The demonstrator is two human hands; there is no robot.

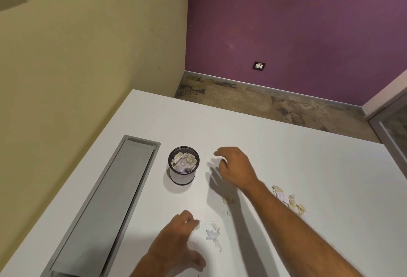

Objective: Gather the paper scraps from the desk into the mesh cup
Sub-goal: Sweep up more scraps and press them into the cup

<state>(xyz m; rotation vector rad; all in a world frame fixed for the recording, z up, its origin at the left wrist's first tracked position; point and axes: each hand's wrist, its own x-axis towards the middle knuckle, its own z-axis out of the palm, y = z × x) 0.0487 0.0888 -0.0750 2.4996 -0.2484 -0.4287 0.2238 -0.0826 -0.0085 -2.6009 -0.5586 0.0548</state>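
On the desk (286, 155), mesh cup (184, 166) left of spread right hand (235, 166), left hand (176, 232) pinching scrap (197, 225)

Left hand (176, 239) fingers (193, 221) — blurred

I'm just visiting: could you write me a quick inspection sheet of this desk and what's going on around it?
Surface: white desk with a grey lidded channel set into it.
Job's things: mesh cup upright, scraps inside; loose paper scraps near the left hand and more beside the right forearm.
Clutter: nothing seen.
Grips: left hand pinching a scrap; right hand above the desk beside the cup, fingers loose, contents unclear.
Cables: nothing seen.
Surroundings: yellow wall, purple wall with a socket.
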